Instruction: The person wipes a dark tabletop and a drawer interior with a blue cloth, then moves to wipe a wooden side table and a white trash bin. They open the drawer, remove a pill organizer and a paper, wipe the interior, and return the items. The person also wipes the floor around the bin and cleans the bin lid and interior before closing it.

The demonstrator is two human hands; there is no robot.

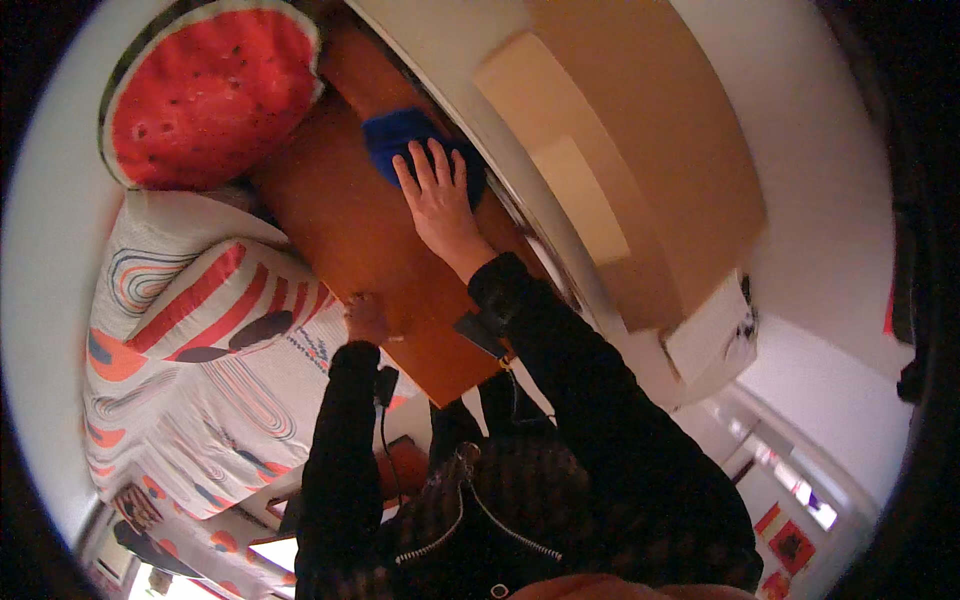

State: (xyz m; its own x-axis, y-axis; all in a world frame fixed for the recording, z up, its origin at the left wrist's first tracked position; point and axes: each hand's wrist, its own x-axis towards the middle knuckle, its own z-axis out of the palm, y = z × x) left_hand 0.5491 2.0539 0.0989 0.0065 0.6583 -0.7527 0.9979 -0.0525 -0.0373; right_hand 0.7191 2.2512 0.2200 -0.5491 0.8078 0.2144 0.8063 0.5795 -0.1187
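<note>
A dark blue cloth lies bunched on the reddish-brown wooden tabletop, close to its right-hand edge. My right hand presses flat on the cloth with its fingers spread, and its palm hides part of the fabric. At the table's left edge rests my left hand. Its fingers look curled, but blur hides whether they grip the edge. Beside my right forearm, a small dark flat object sits near the table's front corner.
A watermelon-slice cushion stands at the table's far left. Left of the table is a sofa or bed with a patterned cover and a striped cushion. A large cardboard box is on the right. Dark cables hang near my body.
</note>
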